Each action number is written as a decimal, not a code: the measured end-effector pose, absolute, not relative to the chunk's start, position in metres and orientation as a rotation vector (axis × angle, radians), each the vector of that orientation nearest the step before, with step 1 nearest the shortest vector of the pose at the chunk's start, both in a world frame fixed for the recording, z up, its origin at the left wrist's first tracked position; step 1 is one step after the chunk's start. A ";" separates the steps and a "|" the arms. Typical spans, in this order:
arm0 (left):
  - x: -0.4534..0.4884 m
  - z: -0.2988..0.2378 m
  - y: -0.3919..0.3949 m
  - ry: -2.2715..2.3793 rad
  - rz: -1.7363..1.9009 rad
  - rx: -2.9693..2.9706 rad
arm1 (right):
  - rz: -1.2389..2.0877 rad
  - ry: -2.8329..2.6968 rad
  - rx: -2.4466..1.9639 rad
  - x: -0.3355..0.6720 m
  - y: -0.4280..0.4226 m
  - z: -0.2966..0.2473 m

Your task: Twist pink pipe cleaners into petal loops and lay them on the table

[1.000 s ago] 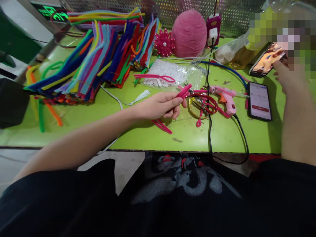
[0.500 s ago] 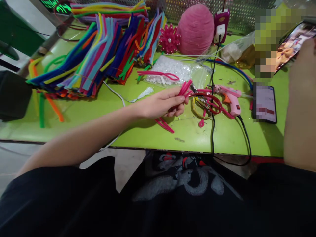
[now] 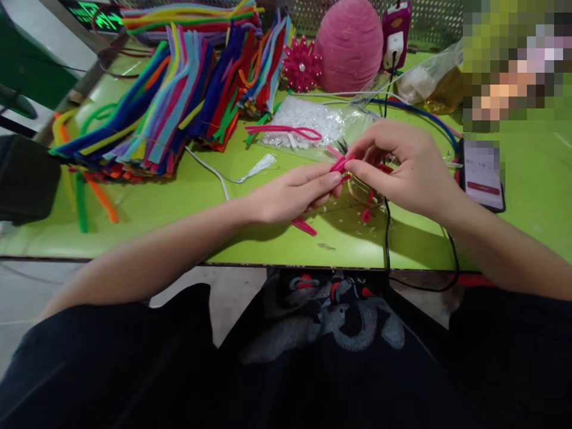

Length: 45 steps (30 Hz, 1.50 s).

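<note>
My left hand [image 3: 308, 187] is closed on a bundle of pink pipe cleaners [image 3: 340, 165], whose bent ends stick out past the thumb. Lower ends of pink stems come out beneath that palm. My right hand [image 3: 400, 164] meets it from the right, its thumb and fingertips pinched on the same bent ends. Behind and below the right fingers lie pliers with yellow handles [image 3: 357, 193], mostly covered. A small pink loop [image 3: 366, 215] rests on the green table [image 3: 268, 244]. Another folded pink pipe cleaner [image 3: 283, 131] lies across a bag of white beads [image 3: 297, 116].
Bundles of coloured pipe cleaners [image 3: 170, 101] fill the left. At the back stand a pink flower [image 3: 302, 64], a large pink wound ball [image 3: 350, 47] and a purple power socket [image 3: 397, 30]. A phone [image 3: 482, 179] sits at right; a black cable [image 3: 386, 238] crosses the table edge.
My right hand has come from the phone at the far right to the pink stems in my left hand. It now covers the glue gun and much of the pliers.
</note>
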<state>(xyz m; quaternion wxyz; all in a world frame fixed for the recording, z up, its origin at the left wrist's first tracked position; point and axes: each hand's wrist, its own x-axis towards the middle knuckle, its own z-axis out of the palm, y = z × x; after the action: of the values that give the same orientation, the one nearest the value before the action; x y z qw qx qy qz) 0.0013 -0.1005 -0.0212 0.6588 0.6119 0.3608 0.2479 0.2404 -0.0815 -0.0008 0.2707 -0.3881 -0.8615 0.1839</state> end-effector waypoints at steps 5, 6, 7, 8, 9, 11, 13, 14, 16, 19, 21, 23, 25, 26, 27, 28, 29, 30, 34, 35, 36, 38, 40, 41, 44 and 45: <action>0.004 -0.020 -0.100 0.869 0.513 1.402 | 0.306 -2.398 -1.054 0.239 -0.088 0.006; 0.005 -0.019 -0.100 0.883 0.516 1.367 | 0.286 -2.411 -1.034 0.239 -0.090 0.005; 0.005 -0.019 -0.100 0.890 0.522 1.319 | 0.264 -2.414 -0.999 0.239 -0.091 0.003; 0.006 -0.020 -0.100 0.890 0.530 1.268 | 0.237 -2.408 -0.956 0.239 -0.092 0.000; 0.006 -0.020 -0.100 0.885 0.545 1.225 | 0.197 -2.388 -0.890 0.239 -0.092 -0.003; 0.006 -0.023 -0.099 0.872 0.582 1.179 | 0.076 -2.326 -0.731 0.239 -0.092 -0.010; 0.006 -0.025 -0.098 0.861 0.624 1.184 | -0.035 -2.275 -0.605 0.239 -0.092 -0.016; 0.005 -0.026 -0.098 0.852 0.637 1.189 | -0.059 -2.259 -0.571 0.238 -0.091 -0.018; 0.004 -0.028 -0.100 0.824 0.627 1.191 | -0.023 -2.248 -0.620 0.238 -0.091 -0.020; 0.002 -0.027 -0.103 0.753 0.587 1.215 | 0.108 -2.222 -0.758 0.240 -0.090 -0.021; 0.002 -0.027 -0.105 0.700 0.600 1.255 | 0.163 -2.213 -0.795 0.241 -0.089 -0.021; 0.002 -0.028 -0.105 0.659 0.653 1.281 | 0.189 -2.221 -0.790 0.242 -0.089 -0.021; 0.003 -0.030 -0.104 0.611 0.695 1.279 | 0.192 -2.244 -0.787 0.243 -0.089 -0.022; 0.003 -0.030 -0.104 0.586 0.700 1.275 | 0.181 -2.256 -0.781 0.243 -0.090 -0.022; 0.002 -0.031 -0.103 0.566 0.696 1.276 | 0.158 -2.267 -0.776 0.242 -0.091 -0.022; 0.002 -0.031 -0.103 0.558 0.692 1.282 | 0.124 -2.279 -0.775 0.242 -0.091 -0.023; 0.002 -0.031 -0.103 0.565 0.689 1.293 | 0.075 -2.290 -0.767 0.241 -0.092 -0.024; 0.002 -0.031 -0.103 0.589 0.688 1.302 | 0.017 -2.299 -0.765 0.241 -0.093 -0.025; 0.005 -0.027 -0.105 0.713 0.651 1.273 | -0.312 -2.327 -0.693 0.240 -0.094 -0.029; 0.006 -0.025 -0.105 0.747 0.635 1.256 | -0.392 -2.339 -0.678 0.240 -0.095 -0.029; 0.008 -0.022 -0.106 0.785 0.623 1.237 | -0.454 -2.364 -0.683 0.241 -0.095 -0.029; 0.011 -0.018 -0.107 0.869 0.607 1.205 | -0.510 -2.444 -0.735 0.242 -0.097 -0.029; 0.013 -0.014 -0.107 0.938 0.600 1.184 | -0.481 -2.539 -0.784 0.245 -0.097 -0.027; 0.013 -0.013 -0.106 0.958 0.585 1.190 | -0.446 -2.575 -0.777 0.246 -0.097 -0.026; 0.009 -0.015 -0.104 0.936 0.469 1.237 | -0.288 -2.598 -0.661 0.249 -0.091 -0.026; 0.007 -0.016 -0.103 0.901 0.418 1.246 | -0.247 -2.575 -0.600 0.250 -0.088 -0.026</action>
<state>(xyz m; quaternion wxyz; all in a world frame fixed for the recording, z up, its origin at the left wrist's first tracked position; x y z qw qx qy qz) 0.0065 -0.1027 -0.0164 0.6992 0.5590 0.4043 0.1874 0.2503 -0.0880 -0.0261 0.2404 -0.2194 -0.9412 -0.0904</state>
